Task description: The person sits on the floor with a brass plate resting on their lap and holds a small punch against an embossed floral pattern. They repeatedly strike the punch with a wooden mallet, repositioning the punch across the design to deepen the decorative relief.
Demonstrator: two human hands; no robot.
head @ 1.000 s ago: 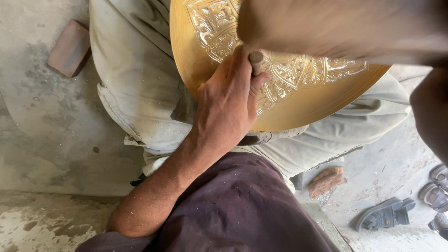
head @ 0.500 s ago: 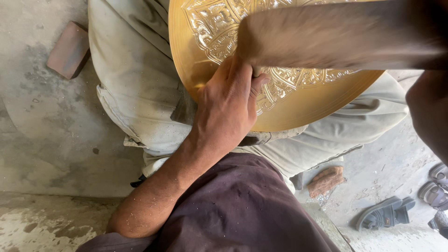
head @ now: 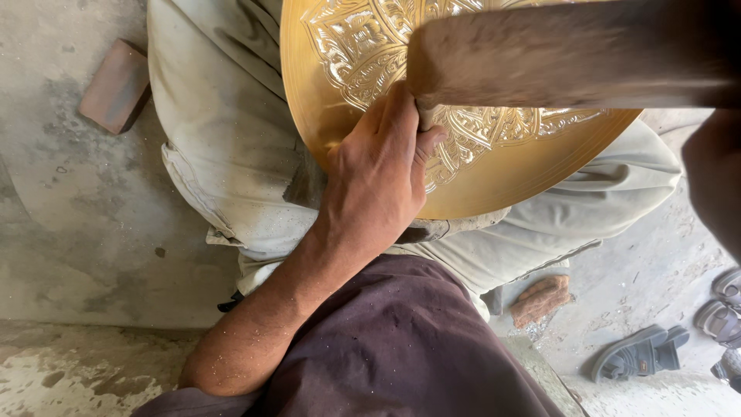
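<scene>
A round brass plate (head: 502, 166) with a raised floral pattern rests on my lap, over pale trousers (head: 224, 139). My left hand (head: 378, 174) is closed around a short metal punch (head: 425, 117) that stands on the plate's pattern. Only the punch's upper end shows above my fingers. A blurred wooden mallet (head: 556, 58) lies across the top of the view, its left end right over the punch head. My right hand (head: 724, 54) is a dark shape at the right edge, gripping the mallet. My right forearm (head: 714, 181) hangs below it.
A reddish brick (head: 116, 85) lies on the concrete floor at upper left. A brown stone lump (head: 540, 298) sits at lower right beside dark sandals (head: 639, 352). More footwear (head: 724, 309) shows at the right edge. My dark maroon garment (head: 394, 347) fills the bottom.
The mallet has come down and leftward onto the punch head, which stood bare a second ago. My left hand has kept the punch at the same spot.
</scene>
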